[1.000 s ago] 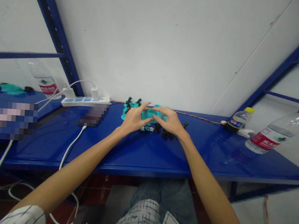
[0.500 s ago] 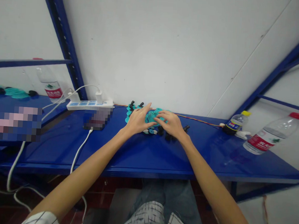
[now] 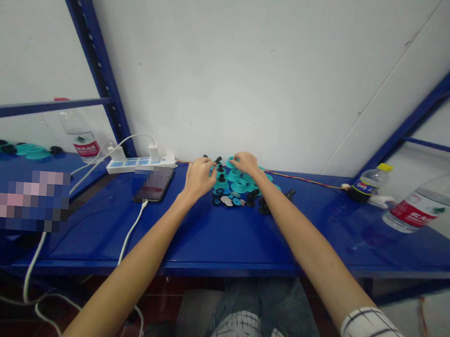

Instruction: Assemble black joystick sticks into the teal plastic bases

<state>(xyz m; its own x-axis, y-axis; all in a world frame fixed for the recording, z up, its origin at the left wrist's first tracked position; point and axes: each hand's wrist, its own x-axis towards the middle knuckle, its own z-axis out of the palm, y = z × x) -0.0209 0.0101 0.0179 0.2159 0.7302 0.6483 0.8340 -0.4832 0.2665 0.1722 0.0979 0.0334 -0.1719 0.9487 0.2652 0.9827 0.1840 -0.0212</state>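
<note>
My left hand (image 3: 200, 178) is curled at the left edge of a cluster of teal round plastic parts (image 3: 239, 186), beside pieces with black centres (image 3: 221, 177). Its fingers are bent together, and whatever they hold is hidden. At the back of the cluster, my right hand (image 3: 247, 164) has its fingers closed at a teal ring-shaped part (image 3: 230, 162). In front lie small flat discs (image 3: 226, 201) in white, blue and black. Black plastic pieces (image 3: 252, 197) sit to their right, partly under my right forearm.
A white power strip (image 3: 142, 164) and a phone (image 3: 158, 184) with a cable lie to the left. A cola bottle (image 3: 368, 184) and a large water bottle (image 3: 418, 207) stand at right on the blue table (image 3: 220, 240). A wall rises behind.
My hands have moved apart: the left slightly left, the right toward the back of the cluster. More of the teal parts and discs shows between them. The view has shifted slightly.
</note>
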